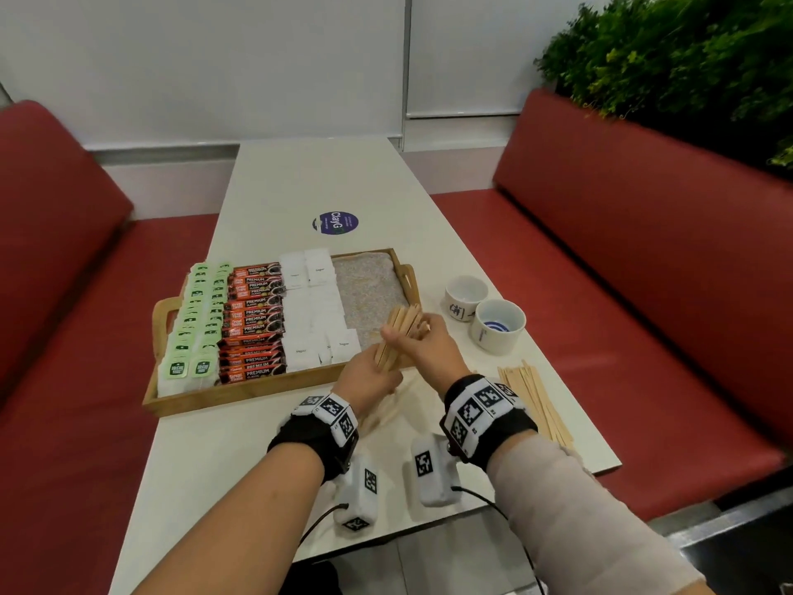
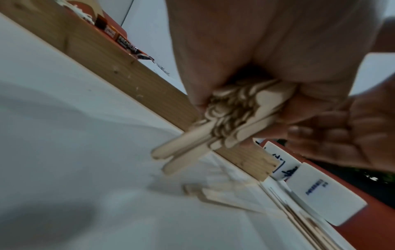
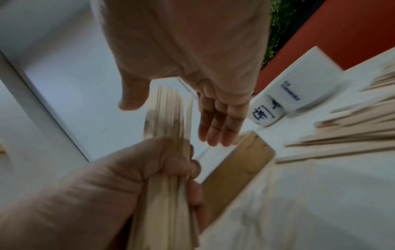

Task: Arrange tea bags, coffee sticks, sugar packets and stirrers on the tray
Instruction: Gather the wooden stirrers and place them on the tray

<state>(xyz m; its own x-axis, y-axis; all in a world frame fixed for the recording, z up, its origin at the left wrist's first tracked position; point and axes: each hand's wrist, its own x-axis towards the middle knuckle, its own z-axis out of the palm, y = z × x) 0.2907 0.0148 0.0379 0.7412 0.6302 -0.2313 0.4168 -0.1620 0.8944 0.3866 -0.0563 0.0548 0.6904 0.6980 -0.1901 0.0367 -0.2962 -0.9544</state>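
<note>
Squaring the stirrers (image 1: 397, 337) looked like the step in hand: the left hand (image 1: 369, 380) clenched the bundle's lower end over the tray (image 1: 274, 382), near its 5 o'clock corner, while the right hand (image 1: 422, 347), fingers straight, patted the tops. Tapping the ends level first would help before laying them in the bare strip at 3 o'clock. More loose sticks (image 1: 536, 401) lay at 4 o'clock.

Pale matt wooden stirrers (image 1: 397, 337), a grained wooden tray (image 1: 240, 390), glossy white ceramic cups (image 1: 497, 326).
</note>
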